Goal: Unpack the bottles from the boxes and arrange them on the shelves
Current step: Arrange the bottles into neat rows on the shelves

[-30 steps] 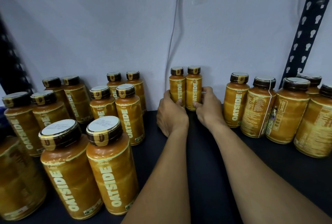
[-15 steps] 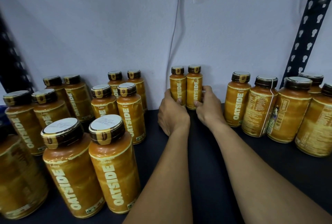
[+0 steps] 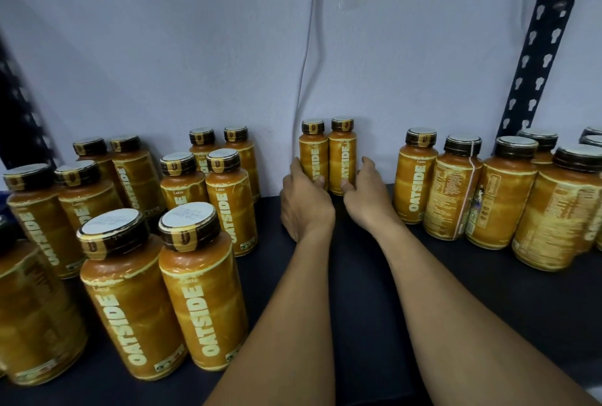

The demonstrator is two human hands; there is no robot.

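Note:
Two orange Oatside bottles with dark caps stand upright side by side at the back of the dark shelf, against the wall. My left hand grips the base of the left bottle. My right hand grips the base of the right bottle, thumb across its front. Both bottles touch each other and rest on the shelf.
Pairs of the same bottles fill the shelf's left side and right side. A white cable runs down the wall behind. A dark perforated rack post rises at the right. Bare shelf lies under my forearms.
Both hands have stayed on the two bottles at the back wall. The view has shifted slightly; the bottles and hands sit in almost the same place.

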